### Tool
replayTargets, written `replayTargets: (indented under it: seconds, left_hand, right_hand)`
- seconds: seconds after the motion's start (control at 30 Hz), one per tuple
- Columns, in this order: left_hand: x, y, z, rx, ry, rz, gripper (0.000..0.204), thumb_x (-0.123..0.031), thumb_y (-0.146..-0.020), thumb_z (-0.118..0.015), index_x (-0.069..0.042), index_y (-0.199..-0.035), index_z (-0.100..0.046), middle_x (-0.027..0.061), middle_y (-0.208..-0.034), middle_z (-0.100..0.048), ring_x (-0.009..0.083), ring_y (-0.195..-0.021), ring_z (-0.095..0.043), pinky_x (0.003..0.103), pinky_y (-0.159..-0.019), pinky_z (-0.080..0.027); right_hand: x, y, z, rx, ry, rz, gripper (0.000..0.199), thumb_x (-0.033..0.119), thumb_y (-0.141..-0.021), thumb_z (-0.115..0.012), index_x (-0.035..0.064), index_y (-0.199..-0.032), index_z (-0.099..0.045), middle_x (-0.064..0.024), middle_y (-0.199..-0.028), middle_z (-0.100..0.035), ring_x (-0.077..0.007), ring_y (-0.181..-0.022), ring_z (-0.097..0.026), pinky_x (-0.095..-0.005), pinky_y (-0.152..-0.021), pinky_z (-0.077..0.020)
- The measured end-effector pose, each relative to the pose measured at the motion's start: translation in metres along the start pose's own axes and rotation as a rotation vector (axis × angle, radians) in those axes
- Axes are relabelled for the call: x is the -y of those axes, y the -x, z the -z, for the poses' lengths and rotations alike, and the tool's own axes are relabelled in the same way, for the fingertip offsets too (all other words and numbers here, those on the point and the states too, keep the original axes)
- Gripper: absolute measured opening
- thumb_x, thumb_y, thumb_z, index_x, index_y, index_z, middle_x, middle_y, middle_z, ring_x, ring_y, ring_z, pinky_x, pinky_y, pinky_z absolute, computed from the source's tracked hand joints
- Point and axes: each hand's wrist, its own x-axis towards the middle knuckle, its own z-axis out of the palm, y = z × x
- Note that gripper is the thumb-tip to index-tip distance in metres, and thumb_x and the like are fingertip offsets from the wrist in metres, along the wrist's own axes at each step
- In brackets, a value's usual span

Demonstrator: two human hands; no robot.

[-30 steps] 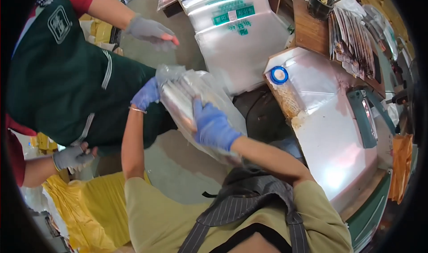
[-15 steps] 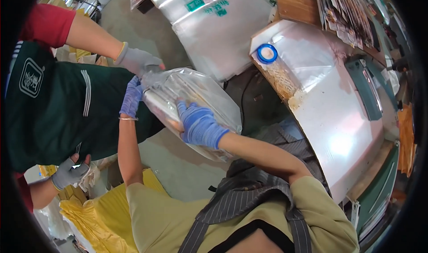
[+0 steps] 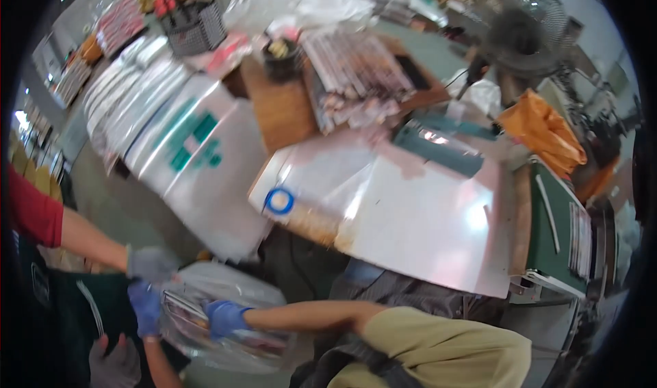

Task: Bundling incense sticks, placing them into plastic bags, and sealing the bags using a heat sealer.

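A clear plastic bag (image 3: 263, 293) with flat printed sheets in it is held low on the left, between me and a co-worker. My left hand (image 3: 145, 309), in a blue-purple knit glove, grips the bag's left end. Across the bag's middle lies my right hand (image 3: 227, 318) in a blue glove, its fingers curved against the packed sheets. The co-worker's grey-gloved hand (image 3: 152, 263) is at the same left end, just above my left hand. Their other grey-gloved hand (image 3: 115, 364) is lower, apart from the bag. Motion blur softens the fingers.
A white-topped table (image 3: 424, 230) carries a blue tape roll (image 3: 280, 200) and a green-grey device (image 3: 438, 145). Stacked clear bags (image 3: 205, 176) lie left of it. Behind are a wooden board (image 3: 280, 111), piled printed strips (image 3: 359, 66) and a fan (image 3: 523, 32). A green board (image 3: 554, 230) stands right.
My view has swung up and right, so the bag and hands now appear lower left and more of the table shows. Both my hands remain on the bag.
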Motion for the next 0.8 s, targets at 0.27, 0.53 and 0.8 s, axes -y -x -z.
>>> replayTargets:
  seconds: [0.27, 0.53, 0.8]
  left_hand:
    - [0.044, -0.020, 0.091, 0.061, -0.170, -0.065, 0.031, -0.026, -0.086, -0.047, -0.002, -0.106, -0.051, 0.0055, -0.097, -0.053, 0.0145, -0.082, -0.049, 0.026, -0.075, -0.042]
    - [-0.166, -0.027, 0.066, 0.184, -0.470, 0.011, 0.036, -0.029, -0.084, -0.048, 0.000, -0.105, -0.052, 0.0080, -0.096, -0.056, 0.0160, -0.084, -0.052, 0.028, -0.076, -0.043]
    - [-0.347, 0.086, 0.051, 0.342, -0.615, 0.791, 0.040, -0.031, -0.082, -0.049, 0.002, -0.104, -0.053, 0.0106, -0.095, -0.059, 0.0176, -0.085, -0.056, 0.029, -0.077, -0.043]
  right_hand:
    - [-0.009, -0.012, 0.003, -0.214, 0.000, 0.265, 0.031, 0.026, -0.079, -0.049, -0.0020, -0.080, -0.063, -0.0190, -0.074, -0.060, -0.0318, -0.067, -0.057, -0.0404, -0.064, -0.0439]
    - [-0.052, 0.101, 0.009, -0.533, 0.484, 0.715, 0.007, 0.015, -0.065, -0.056, 0.0086, -0.063, -0.059, -0.0083, -0.065, -0.054, -0.0266, -0.065, -0.053, -0.0429, -0.058, -0.0411]
    - [0.067, 0.096, 0.098, -0.440, 0.437, 1.014, 0.004, 0.009, -0.070, -0.047, 0.0072, -0.069, -0.050, -0.0091, -0.065, -0.049, -0.0263, -0.059, -0.048, -0.0373, -0.052, -0.0360]
